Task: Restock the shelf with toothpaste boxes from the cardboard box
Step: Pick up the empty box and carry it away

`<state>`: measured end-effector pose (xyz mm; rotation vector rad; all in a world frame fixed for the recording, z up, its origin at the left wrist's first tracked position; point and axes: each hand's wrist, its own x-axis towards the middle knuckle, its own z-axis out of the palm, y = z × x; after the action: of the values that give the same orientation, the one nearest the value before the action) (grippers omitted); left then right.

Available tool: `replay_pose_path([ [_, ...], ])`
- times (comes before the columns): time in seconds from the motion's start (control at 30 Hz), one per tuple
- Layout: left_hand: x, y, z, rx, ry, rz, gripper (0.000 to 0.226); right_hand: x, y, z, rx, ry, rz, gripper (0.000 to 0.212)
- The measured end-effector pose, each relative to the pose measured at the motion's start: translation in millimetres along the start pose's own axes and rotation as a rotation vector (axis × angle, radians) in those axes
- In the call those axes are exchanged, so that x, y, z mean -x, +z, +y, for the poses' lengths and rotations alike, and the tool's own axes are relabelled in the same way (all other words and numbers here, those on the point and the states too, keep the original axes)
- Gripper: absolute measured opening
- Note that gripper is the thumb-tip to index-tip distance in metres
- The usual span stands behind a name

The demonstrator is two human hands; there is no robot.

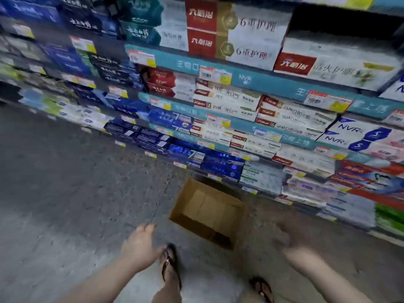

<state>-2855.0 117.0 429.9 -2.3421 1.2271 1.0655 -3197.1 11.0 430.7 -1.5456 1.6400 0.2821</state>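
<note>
An open brown cardboard box (207,213) sits on the floor in front of the bottom shelf; I see only bare cardboard inside it. Rows of toothpaste boxes (227,101) fill the tiered shelf (258,79) behind it, in red-and-white, blue and green packs. My left hand (140,246) hangs to the left of the cardboard box, fingers relaxed and holding nothing. My right hand (293,239) is to the right of the box, blurred by motion, with nothing visible in it.
Grey speckled concrete floor (65,193) stretches to the left. My two feet in dark sandals (170,265) stand just below the cardboard box. Price tags line the teal shelf edges. The shelf runs diagonally from upper left to lower right.
</note>
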Motion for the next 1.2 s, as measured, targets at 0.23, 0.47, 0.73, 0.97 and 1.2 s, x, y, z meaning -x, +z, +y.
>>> replay_pose_path([
  [0.23,-131.7,-26.7,-11.4,-0.025,0.106,-0.055,0.067,-56.8,63.0,-43.3,-0.111,0.109,0.041,0.05],
  [0.47,-266.9,50.3,12.8,0.065,0.138,-0.079,0.077,-180.1,128.4,-19.4,-0.15,0.23,0.066,0.05],
  [0.73,-382.0,150.0,-15.3,-0.163,0.122,-0.07,0.083,-294.3,217.8,47.0,-0.161,0.364,0.103,0.052],
  [0.97,-460.3,210.1,-23.6,-0.099,0.093,-0.017,0.088,-362.7,287.9,105.1,-0.186,0.432,0.087,0.059],
  [1.2,-518.5,257.5,-28.8,0.077,0.068,0.085,0.089,-404.7,340.3,139.1,-0.382,0.494,0.096,0.068],
])
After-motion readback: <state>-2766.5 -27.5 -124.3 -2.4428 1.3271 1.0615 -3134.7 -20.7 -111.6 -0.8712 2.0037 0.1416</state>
